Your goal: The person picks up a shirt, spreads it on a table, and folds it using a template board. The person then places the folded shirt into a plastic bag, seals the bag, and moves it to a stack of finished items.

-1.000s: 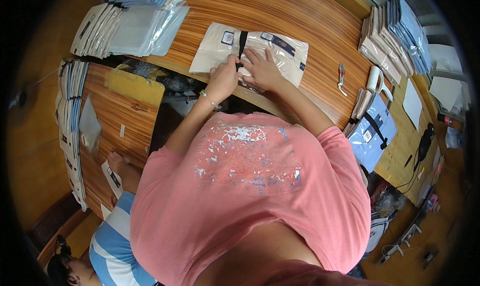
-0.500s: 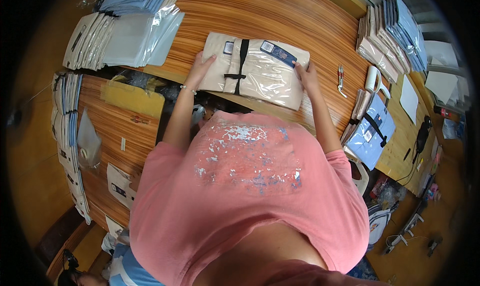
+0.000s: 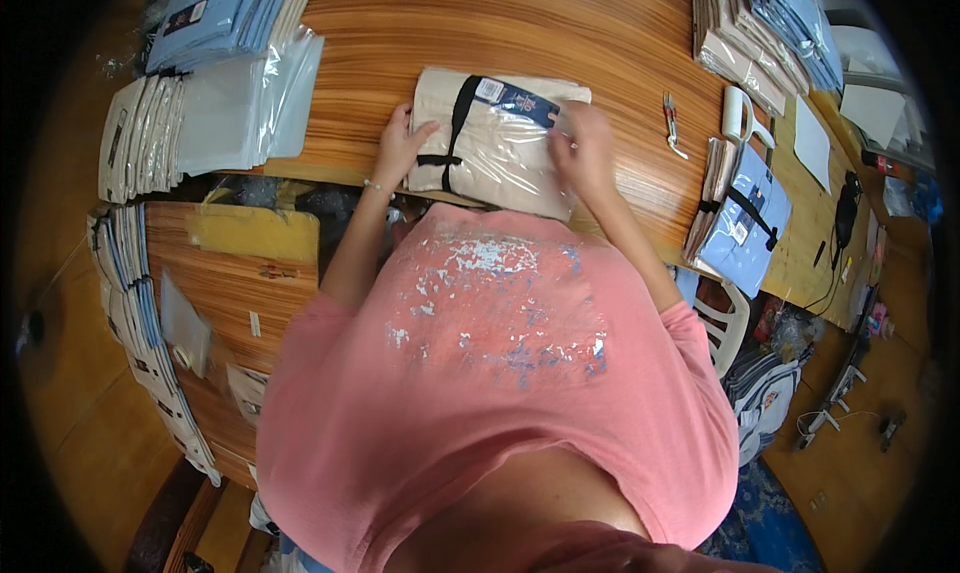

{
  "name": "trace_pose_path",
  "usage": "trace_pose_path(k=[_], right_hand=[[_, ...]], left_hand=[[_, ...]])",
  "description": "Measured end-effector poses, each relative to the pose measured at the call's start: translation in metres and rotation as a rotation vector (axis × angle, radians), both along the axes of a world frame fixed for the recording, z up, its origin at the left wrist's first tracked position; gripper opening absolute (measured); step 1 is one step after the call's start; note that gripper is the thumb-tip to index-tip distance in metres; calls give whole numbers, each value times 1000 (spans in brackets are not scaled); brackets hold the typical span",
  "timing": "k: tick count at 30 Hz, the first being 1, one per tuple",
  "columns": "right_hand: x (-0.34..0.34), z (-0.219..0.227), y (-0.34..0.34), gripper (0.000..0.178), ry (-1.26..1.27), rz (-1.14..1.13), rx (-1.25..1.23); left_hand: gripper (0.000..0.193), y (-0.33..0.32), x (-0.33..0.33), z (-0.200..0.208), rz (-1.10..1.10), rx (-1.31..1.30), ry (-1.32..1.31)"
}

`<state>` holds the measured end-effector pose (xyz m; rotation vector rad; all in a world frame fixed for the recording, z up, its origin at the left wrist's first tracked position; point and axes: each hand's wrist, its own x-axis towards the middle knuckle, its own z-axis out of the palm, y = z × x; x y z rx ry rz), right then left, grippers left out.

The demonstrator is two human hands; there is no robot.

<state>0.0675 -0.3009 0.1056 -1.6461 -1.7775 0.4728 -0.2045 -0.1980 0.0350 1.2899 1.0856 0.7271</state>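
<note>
Packet (image 3: pixel 510 163): one beige folded garment in clear film is lying at the table's (image 3: pixel 420 23) near edge, at twelve o'clock from the pink shirt (image 3: pixel 480 383).
Handling: it is looking light and soft, probably sagging if lifted by one edge; its glossy film is likely making it slippery, risking creases more than breakage.
Hold: its nine and three o'clock sides are seeming the steadiest places to take.
Left hand (image 3: pixel 402 148): at the packet's nine o'clock, its thumb is resting on top; I cannot tell whether fingers are gripping underneath.
Right hand (image 3: pixel 585 143): at three o'clock, bent fingers are meeting the edge; blur is hiding any grip.
Trim: one black strap (image 3: pixel 460 118) and one navy tag (image 3: pixel 517 103) are lying on the packet's face.
Tools: one red-handled tool (image 3: pixel 670 120), then one white handled tool (image 3: pixel 732 113), are lying toward three o'clock.
Blue packet (image 3: pixel 750 218): one is showing just past three.
Clear sleeves (image 3: pixel 225 118): one pile, uncountable, is lying at nine.
Stacks: beige (image 3: pixel 735 43) and blue (image 3: pixel 800 33) are standing toward two.
</note>
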Motion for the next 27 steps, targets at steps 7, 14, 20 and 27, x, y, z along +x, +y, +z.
trace_pose_path(k=[7,14,20,27], right_hand=[[-95,6,27,21,-469,632,131],[-103,-12,34,19,-674,840,268],[-109,-14,39,16,-804,876,301],[-69,7,19,16,-656,913,95]], left_hand=[[53,-27,21,33,150,604,642],[42,-32,13,10,247,545,594],[35,-25,14,6,277,601,651],[33,-23,10,11,205,450,657]])
